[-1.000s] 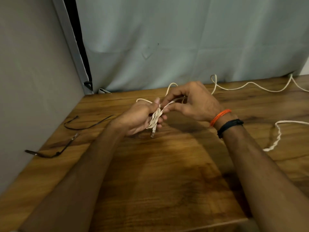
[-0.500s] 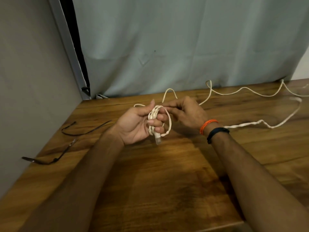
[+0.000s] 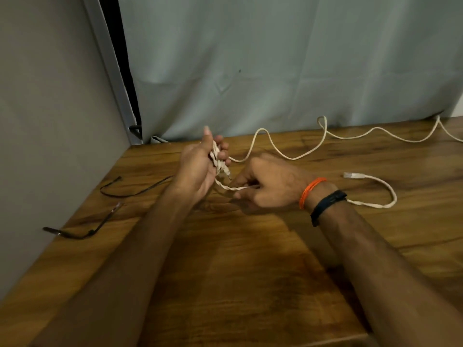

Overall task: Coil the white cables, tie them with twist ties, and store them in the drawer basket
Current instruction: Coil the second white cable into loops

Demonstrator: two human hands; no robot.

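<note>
- Head view: a person's left hand point(image 3: 198, 164) grips a small coil point(image 3: 218, 157) of white twisted cable above a wooden table point(image 3: 250, 284), fingers curled round the loops and thumb raised.
- Right hand point(image 3: 270, 184), just right of and nearer than the left, pinches the strand point(image 3: 231, 187) running out from the bottom of the coil, between thumb and fingers.
- From behind the right wrist, the twisted cable loops right across the table and ends in a connector point(image 3: 353, 175) lying flat, near the right hand.
- Another cable point(image 3: 295, 156) snakes from beside the left hand's fingers along the far edge toward the right; whether it joins the coil cannot be told.
- Two dark ties lie at the table's left: far tie point(image 3: 130, 194) in an open curve, near tie point(image 3: 82, 234) by the grey wall.
- An orange band point(image 3: 310, 191) and a black band point(image 3: 328, 204) circle the right wrist.
- A grey-green cloth point(image 3: 275, 71) hangs behind the table.
</note>
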